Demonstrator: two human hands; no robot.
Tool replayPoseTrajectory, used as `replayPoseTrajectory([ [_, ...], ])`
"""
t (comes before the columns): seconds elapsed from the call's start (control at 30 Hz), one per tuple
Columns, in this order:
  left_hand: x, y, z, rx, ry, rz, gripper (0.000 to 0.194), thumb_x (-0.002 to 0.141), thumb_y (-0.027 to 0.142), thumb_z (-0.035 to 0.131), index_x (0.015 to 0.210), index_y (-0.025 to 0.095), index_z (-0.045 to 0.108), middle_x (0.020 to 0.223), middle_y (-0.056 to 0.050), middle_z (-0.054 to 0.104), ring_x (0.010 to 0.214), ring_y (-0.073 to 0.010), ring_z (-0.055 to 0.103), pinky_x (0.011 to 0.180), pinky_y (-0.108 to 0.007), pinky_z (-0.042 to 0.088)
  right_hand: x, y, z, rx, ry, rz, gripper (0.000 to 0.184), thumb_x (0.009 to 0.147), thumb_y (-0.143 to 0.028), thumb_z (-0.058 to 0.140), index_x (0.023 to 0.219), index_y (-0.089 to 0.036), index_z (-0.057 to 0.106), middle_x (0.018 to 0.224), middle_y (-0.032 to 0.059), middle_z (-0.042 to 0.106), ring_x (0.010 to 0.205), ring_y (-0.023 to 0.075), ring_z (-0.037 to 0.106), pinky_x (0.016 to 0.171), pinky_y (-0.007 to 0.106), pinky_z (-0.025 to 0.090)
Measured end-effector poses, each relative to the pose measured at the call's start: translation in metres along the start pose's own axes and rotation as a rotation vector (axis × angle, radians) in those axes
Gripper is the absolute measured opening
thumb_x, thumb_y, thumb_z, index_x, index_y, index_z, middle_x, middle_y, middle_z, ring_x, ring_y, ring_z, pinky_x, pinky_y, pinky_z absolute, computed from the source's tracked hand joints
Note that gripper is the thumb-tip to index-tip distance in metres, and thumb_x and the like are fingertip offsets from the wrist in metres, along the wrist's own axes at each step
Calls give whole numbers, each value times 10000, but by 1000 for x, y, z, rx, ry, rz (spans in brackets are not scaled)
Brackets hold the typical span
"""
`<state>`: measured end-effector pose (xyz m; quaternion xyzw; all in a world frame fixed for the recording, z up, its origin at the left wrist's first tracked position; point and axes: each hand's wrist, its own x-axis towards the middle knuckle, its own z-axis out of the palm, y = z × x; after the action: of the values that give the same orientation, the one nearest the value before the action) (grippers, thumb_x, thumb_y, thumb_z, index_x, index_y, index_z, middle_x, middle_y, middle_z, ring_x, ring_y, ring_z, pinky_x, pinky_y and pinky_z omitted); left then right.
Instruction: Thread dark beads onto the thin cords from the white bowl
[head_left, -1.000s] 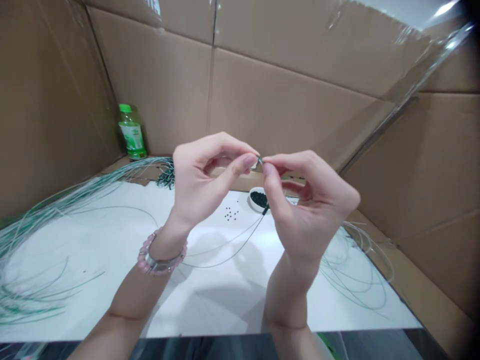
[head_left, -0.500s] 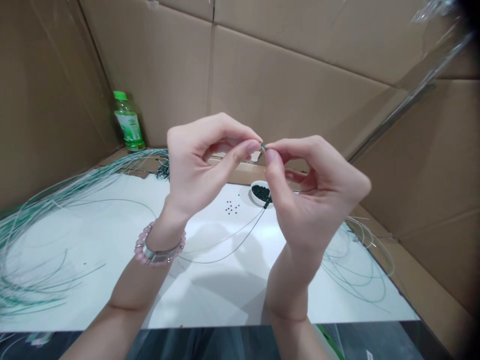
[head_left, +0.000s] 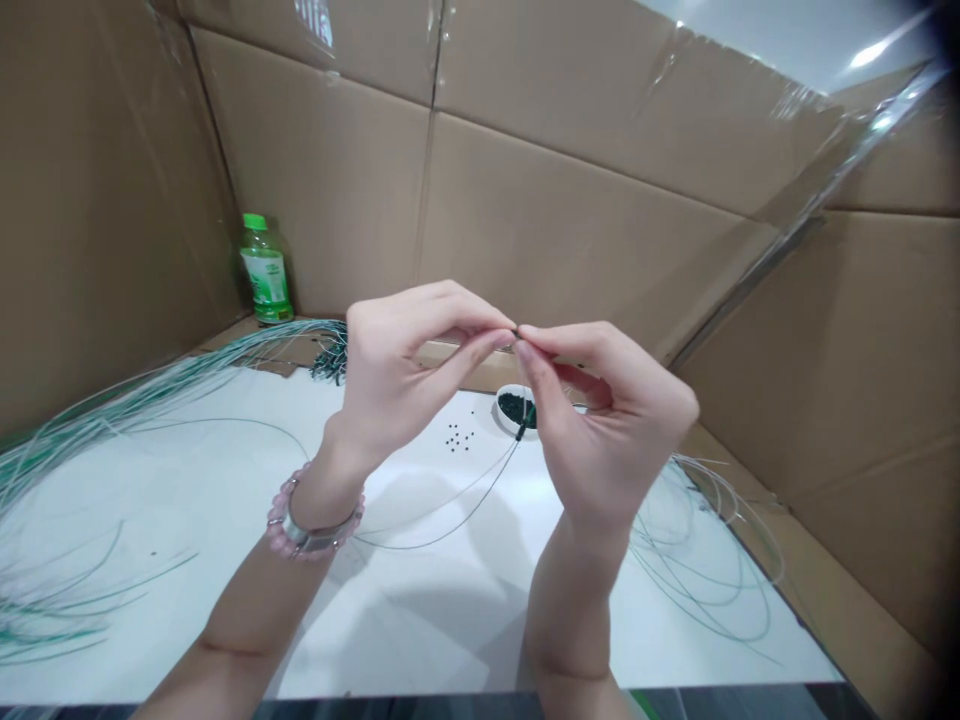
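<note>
My left hand (head_left: pixel 405 370) and my right hand (head_left: pixel 607 420) are raised over the white table (head_left: pixel 420 610), fingertips meeting. Both pinch the end of a thin green cord (head_left: pixel 450 520), which hangs in a loop down to the table. A small dark bead (head_left: pixel 520 432) sits on the cord just below my right thumb. Behind my hands a small white dish (head_left: pixel 510 405) holds dark beads, with several loose beads (head_left: pixel 459 437) beside it. My left wrist wears a pink bead bracelet (head_left: pixel 300 530).
A bundle of green cords (head_left: pixel 112 410) sweeps across the left of the table, and looped cords (head_left: pixel 712 560) lie at the right. A green-capped bottle (head_left: pixel 264 270) stands in the back left corner. Cardboard walls (head_left: pixel 562 200) enclose the table on three sides.
My hands stayed pinched together on the cord end, rising slightly and then dropping back. The fingertips now press closer, hiding the cord tip.
</note>
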<state>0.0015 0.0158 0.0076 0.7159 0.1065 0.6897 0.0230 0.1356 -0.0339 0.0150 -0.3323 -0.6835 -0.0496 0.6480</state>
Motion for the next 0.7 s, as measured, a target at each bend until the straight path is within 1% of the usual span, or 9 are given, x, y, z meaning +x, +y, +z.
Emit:
replayPoseTrajectory([
  [0.13,0,0,2,-33,45,-94,53,783,141,712,807,186,721,745,-2,709,654,-93,645,551,-184,519,0,6,4,73,23,51,147,808,-90,669,833,-232,700,799,-30,723,723,108,665,647,236,600],
  [0.2,0,1,2,-21,37,-110,57,805,146,689,809,194,720,748,3,713,653,-88,646,548,-181,516,0,6,5,79,29,74,133,817,-109,663,842,-234,701,813,-27,723,724,107,668,637,239,601],
  [0.33,-1,4,2,7,12,-109,68,799,130,691,817,192,710,739,9,715,639,-81,642,552,-177,509,0,-1,6,3,14,82,95,820,-129,654,819,-217,688,792,-18,699,714,109,647,590,234,583],
  [0.43,-2,7,3,64,13,-125,51,808,157,681,799,204,700,735,14,713,634,-92,642,549,-199,506,-1,-5,6,-59,6,103,84,822,-133,621,825,-205,665,806,-7,696,735,119,647,598,248,573],
  [0.5,-2,7,3,105,17,-134,65,823,172,661,776,207,690,718,17,704,626,-93,635,543,-204,499,0,-4,4,-78,-20,138,76,797,-127,610,809,-199,633,842,-6,704,777,127,662,605,247,561],
  [0.57,-1,5,1,135,47,-136,80,826,181,655,751,198,678,693,17,690,604,-86,616,544,-198,496,1,1,-1,-103,-111,199,87,742,-110,613,745,-195,594,852,-13,712,813,140,673,618,251,550],
  [0.63,0,1,-1,153,78,-152,102,831,203,652,731,189,664,671,20,673,579,-76,595,548,-188,497,3,8,-8,-137,-298,278,94,710,-105,612,694,-193,584,828,-25,716,815,150,677,659,273,552],
  [0.67,0,-1,-2,155,81,-166,115,834,217,651,723,186,659,668,20,669,575,-73,590,551,-184,498,4,11,-11,-143,-387,308,79,714,-118,619,702,-193,603,826,-28,720,821,154,680,686,288,557],
  [0.7,0,-2,-2,152,76,-180,124,834,227,652,718,182,656,665,20,667,573,-72,589,554,-182,500,5,13,-13,-135,-438,327,57,730,-140,630,734,-197,633,839,-27,725,827,156,684,709,300,562],
])
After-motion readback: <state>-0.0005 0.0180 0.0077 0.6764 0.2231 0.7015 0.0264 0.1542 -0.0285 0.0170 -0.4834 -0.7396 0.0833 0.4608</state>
